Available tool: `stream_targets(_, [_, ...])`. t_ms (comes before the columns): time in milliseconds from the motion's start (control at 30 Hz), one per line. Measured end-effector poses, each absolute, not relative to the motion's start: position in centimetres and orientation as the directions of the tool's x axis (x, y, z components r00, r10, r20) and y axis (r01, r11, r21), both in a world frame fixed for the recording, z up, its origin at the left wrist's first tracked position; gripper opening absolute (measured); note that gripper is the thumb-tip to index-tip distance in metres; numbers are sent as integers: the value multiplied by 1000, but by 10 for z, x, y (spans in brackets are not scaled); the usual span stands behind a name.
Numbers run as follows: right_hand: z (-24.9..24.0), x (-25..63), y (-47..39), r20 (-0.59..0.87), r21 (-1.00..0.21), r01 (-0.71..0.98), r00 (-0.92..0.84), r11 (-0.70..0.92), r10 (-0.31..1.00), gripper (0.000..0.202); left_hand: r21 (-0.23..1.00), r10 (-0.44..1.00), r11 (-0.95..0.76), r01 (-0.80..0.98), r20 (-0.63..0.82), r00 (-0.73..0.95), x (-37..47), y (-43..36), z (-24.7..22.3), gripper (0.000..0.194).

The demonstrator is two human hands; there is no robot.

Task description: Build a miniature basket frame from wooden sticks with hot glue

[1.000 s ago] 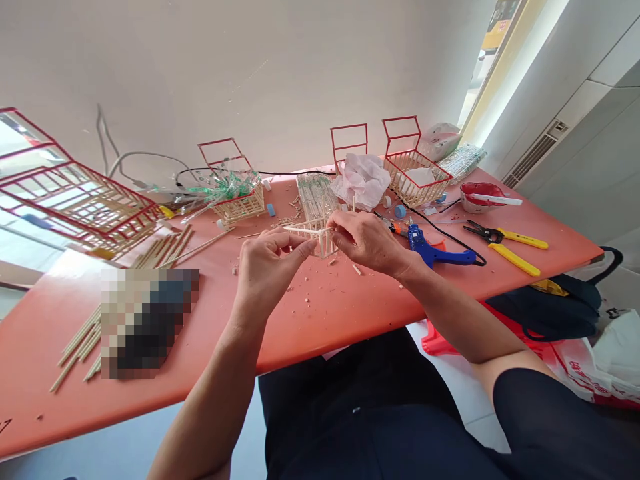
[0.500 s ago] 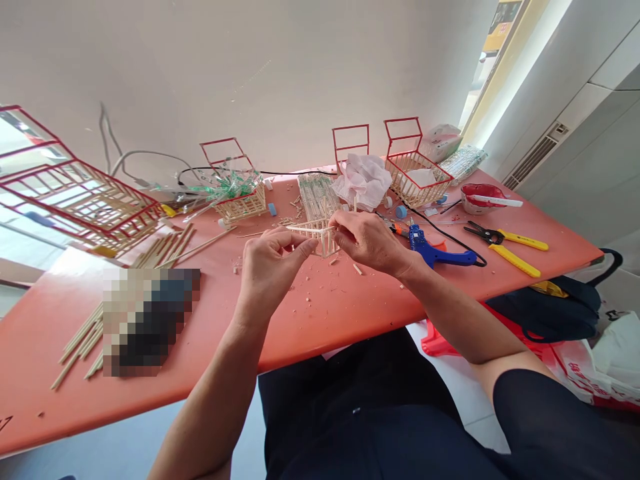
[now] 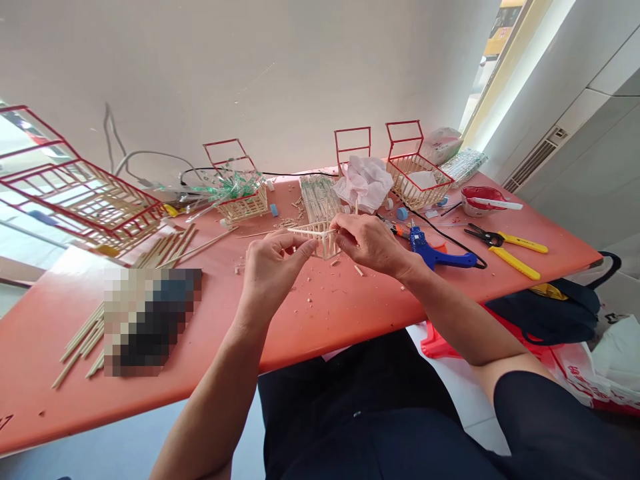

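A small frame of pale wooden sticks (image 3: 327, 248) is between my two hands above the middle of the orange table (image 3: 350, 307). My left hand (image 3: 273, 267) pinches the frame's left side with thumb and fingers. On the right side, my right hand (image 3: 367, 241) has its fingertips closed at a corner of the frame. An upright stick (image 3: 357, 205) rises just behind my right hand. Wood crumbs and short stick pieces lie beneath and around the frame.
Red-rimmed stick baskets (image 3: 423, 179) line the back. A blue glue gun (image 3: 435, 252), yellow-handled pliers (image 3: 515, 257) and a red bowl (image 3: 483, 200) lie right. Loose sticks (image 3: 85, 337) and a pixelated object (image 3: 155, 323) are left. A white crumpled cloth (image 3: 367, 181) sits behind.
The camera view has shifted very slightly. Both hands keep nearly the same place on the stick frame, whose top sticks show a little more clearly.
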State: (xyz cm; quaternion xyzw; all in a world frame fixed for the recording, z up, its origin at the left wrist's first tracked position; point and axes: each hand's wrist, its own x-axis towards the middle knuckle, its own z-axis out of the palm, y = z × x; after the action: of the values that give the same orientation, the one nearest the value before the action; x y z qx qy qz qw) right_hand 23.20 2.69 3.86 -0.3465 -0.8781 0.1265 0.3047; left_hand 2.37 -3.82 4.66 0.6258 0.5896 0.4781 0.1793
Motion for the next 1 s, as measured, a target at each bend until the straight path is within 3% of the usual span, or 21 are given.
stream_targets(400, [46, 233, 23, 417, -501, 499, -576, 707, 703, 19, 771, 910, -238, 591, 390, -142, 16, -41, 44, 20])
stream_targets(700, [45, 233, 23, 415, -494, 505, -578, 707, 703, 17, 675, 865, -282, 682, 486, -123, 27, -46, 43, 20])
stream_targets(1000, [42, 233, 25, 420, -477, 519, -574, 709, 703, 22, 708, 871, -306, 637, 478, -114, 26, -43, 41, 21])
